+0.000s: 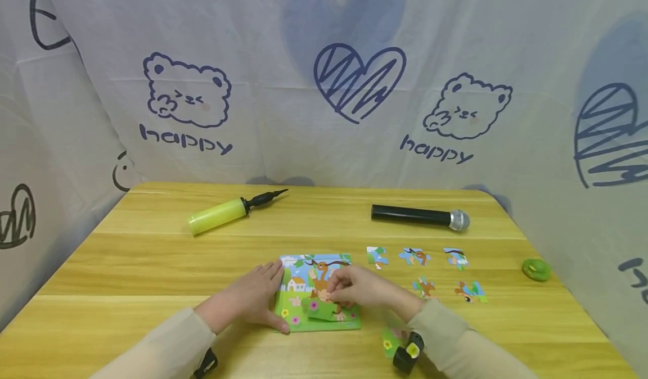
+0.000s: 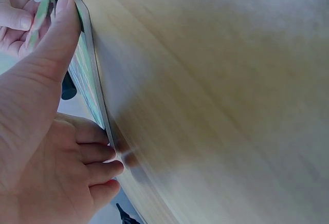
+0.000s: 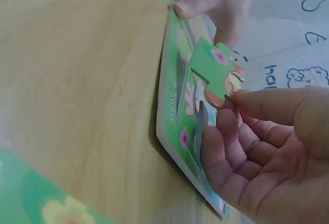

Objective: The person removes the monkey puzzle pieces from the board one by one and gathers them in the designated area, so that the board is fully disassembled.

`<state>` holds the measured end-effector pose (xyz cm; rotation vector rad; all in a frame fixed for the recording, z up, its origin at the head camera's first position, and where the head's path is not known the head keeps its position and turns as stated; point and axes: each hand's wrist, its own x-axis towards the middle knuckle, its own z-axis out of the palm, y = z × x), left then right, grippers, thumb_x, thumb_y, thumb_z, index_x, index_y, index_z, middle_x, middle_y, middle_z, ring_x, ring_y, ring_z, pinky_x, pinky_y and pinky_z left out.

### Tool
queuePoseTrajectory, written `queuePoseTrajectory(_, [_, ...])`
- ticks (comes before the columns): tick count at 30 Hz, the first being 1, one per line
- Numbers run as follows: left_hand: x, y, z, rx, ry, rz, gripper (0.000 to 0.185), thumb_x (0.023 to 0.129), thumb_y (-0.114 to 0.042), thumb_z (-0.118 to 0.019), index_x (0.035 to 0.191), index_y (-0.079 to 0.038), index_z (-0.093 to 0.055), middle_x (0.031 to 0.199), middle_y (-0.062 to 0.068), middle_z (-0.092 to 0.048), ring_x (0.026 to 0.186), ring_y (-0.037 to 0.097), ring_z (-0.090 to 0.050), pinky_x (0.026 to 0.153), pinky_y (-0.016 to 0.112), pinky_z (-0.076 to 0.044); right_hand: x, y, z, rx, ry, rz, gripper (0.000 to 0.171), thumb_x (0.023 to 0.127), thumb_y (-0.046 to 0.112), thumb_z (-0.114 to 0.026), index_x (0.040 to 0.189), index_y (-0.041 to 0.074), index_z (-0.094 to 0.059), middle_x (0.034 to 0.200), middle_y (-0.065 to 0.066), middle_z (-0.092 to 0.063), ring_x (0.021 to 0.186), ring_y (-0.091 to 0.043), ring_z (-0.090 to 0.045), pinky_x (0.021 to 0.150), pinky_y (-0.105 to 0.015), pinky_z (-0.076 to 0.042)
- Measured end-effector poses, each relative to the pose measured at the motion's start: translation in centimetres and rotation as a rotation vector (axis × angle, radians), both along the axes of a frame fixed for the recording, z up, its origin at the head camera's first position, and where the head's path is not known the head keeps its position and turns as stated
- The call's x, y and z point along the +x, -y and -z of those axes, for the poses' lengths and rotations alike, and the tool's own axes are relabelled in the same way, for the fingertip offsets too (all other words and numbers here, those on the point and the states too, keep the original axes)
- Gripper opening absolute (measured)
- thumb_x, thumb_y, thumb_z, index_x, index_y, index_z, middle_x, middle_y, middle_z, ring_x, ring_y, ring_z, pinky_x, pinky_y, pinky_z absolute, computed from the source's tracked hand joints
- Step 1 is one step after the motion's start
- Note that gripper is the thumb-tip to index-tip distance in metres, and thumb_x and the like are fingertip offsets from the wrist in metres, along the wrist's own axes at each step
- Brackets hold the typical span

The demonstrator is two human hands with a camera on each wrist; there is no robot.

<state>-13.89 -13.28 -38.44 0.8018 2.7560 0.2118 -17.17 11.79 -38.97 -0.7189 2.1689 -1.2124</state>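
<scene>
A green puzzle piece (image 3: 213,72) with a pink flower is pinched between the thumb and fingers of the right hand (image 1: 361,289), held tilted just above the lower middle of the puzzle board (image 1: 296,318). The board lies flat on the desk (image 1: 152,266), near its front edge, and its picture shows a house, a tree branch and flowered grass. The left hand (image 1: 250,300) rests on the board's left edge, thumb along the near corner, fingers straight and flat, gripping nothing.

To the right of the board five loose pieces (image 1: 424,258) lie apart on the desk in two rows: three behind, two in front. One more green piece (image 1: 391,341) lies by the right wrist, partly hidden by the sleeve.

Further back lie one yellow hand pump (image 1: 223,213) on the left and one black microphone (image 1: 420,216) on the right. A small green object (image 1: 536,269) sits near the desk's right edge.
</scene>
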Motion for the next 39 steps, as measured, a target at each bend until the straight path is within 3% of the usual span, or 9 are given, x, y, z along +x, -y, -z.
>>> queuePoseTrajectory(11, [-0.1,0.0,0.1,-0.005,-0.018,0.007,0.117,0.062,-0.069,-0.065,0.136,0.014,-0.029,0.144,0.029,-0.022,0.132,0.040,-0.022,0.108,0.046,-0.019,-0.1,-0.5,0.0,-0.033,0.065,0.027,0.009,0.089,0.009,-0.061,0.089,0.000,-0.058,0.077,-0.006,-0.059,0.066,-0.017,-0.056,0.062,-0.031,-0.053])
queuePoseTrajectory(18, [-0.1,-0.1,0.0,-0.009,-0.014,-0.002,0.117,0.062,-0.069,-0.065,0.136,0.014,-0.029,0.144,0.029,-0.022,0.132,0.040,-0.022,0.109,0.045,-0.019,-0.1,-1.7,-0.6,-0.054,0.023,0.025,0.010,0.090,0.011,-0.060,0.089,0.001,-0.059,0.078,-0.006,-0.060,0.069,-0.019,-0.058,0.064,-0.032,-0.053])
queuePoseTrajectory(26, [-0.1,-0.1,0.0,-0.015,0.000,-0.001,0.118,0.062,-0.070,-0.064,0.137,0.013,-0.028,0.144,0.028,-0.021,0.132,0.039,-0.021,0.109,0.045,-0.018,-0.2,-7.3,-0.4,-0.066,0.013,-0.008,0.014,0.091,0.012,-0.057,0.089,-0.001,-0.061,0.081,-0.008,-0.062,0.069,-0.019,-0.058,0.061,-0.029,-0.052])
queuePoseTrajectory(34, [0.0,-0.1,0.0,-0.011,0.001,0.004,0.117,0.063,-0.069,-0.064,0.137,0.013,-0.028,0.144,0.028,-0.021,0.132,0.040,-0.021,0.109,0.045,-0.018,0.2,-14.2,-0.7,-0.047,0.032,-0.086,0.014,0.090,0.008,-0.055,0.086,-0.001,-0.065,0.074,-0.006,-0.062,0.057,-0.008,-0.052,0.049,-0.023,-0.047])
queuePoseTrajectory(36, [0.0,0.0,0.0,-0.006,0.001,0.003,0.117,0.063,-0.069,-0.064,0.137,0.013,-0.028,0.144,0.029,-0.021,0.132,0.040,-0.021,0.109,0.045,-0.018,0.4,-15.6,-0.7,-0.048,0.048,-0.105,0.015,0.090,0.007,-0.055,0.085,-0.002,-0.066,0.072,-0.006,-0.062,0.058,-0.007,-0.052,0.054,-0.024,-0.049])
queuePoseTrajectory(39, [-0.1,0.0,0.0,-0.005,0.000,0.003,0.117,0.063,-0.069,-0.064,0.137,0.013,-0.028,0.144,0.029,-0.021,0.132,0.040,-0.021,0.109,0.046,-0.018,0.7,-17.3,-0.5,-0.039,0.073,-0.129,0.016,0.090,0.007,-0.055,0.083,-0.003,-0.066,0.059,-0.016,-0.052,0.053,-0.006,-0.045,0.050,-0.021,-0.045])
